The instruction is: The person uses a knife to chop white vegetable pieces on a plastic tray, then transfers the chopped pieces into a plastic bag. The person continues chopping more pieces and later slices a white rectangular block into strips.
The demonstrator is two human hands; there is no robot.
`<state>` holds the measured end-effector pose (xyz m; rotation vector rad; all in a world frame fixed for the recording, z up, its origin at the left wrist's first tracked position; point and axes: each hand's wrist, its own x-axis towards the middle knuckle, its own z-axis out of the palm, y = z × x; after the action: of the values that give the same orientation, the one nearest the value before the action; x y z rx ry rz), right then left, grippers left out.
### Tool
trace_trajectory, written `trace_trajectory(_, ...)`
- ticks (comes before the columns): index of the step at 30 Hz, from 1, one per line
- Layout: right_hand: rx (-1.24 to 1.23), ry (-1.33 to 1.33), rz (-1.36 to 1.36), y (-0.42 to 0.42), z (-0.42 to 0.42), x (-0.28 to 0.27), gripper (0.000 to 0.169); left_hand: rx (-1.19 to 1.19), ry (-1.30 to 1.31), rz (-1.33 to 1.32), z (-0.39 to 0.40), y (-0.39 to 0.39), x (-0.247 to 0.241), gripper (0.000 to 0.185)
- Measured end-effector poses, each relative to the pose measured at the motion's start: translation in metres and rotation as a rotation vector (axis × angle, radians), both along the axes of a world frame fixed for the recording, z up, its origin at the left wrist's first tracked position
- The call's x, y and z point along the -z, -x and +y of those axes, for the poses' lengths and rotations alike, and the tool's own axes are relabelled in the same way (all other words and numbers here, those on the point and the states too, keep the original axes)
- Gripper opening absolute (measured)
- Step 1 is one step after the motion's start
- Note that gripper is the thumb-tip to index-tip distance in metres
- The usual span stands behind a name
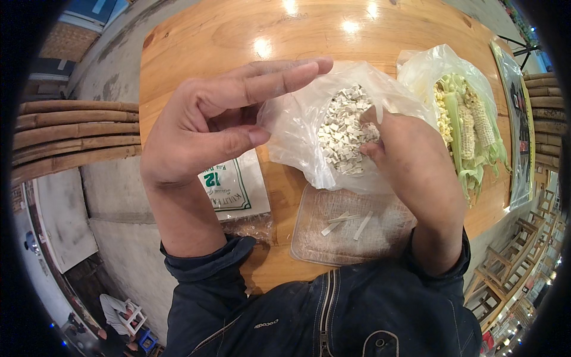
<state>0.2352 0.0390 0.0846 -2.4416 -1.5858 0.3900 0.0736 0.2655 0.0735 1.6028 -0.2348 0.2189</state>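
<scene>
A translucent plastic bag (294, 129) sits open on the table, filled with small pale square-cut pieces (341, 134). My right hand (401, 143) reaches into the bag from the right, its thumb and fingertips down among the pieces. Whether it pinches any cannot be made out. On the left, my left hand (214, 111) is raised beside the bag, index and middle fingers stretched out and the thumb apart from them. Its thumb tip overlaps the bag's left edge in view; the curled fingers are partly hidden. Below the bag, a scratched clear cutting board (352, 241) carries a few thin pale strips (341, 219).
Right of the bag, a second plastic bag (473, 67) holds stripped corn cobs (466, 129), husks and loose kernels. A printed packet (241, 192) lies under my left forearm. A flat plastic-covered package (517, 129) lies along the right edge of the wooden table (214, 40).
</scene>
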Motion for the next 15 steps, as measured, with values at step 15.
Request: trace_trajectory(15, 0.026, -0.141, 0.163, -0.016, 0.006, 0.008, 0.02, -0.027, -0.023, 0.002, -0.002, 0.0, 0.001, 0.073)
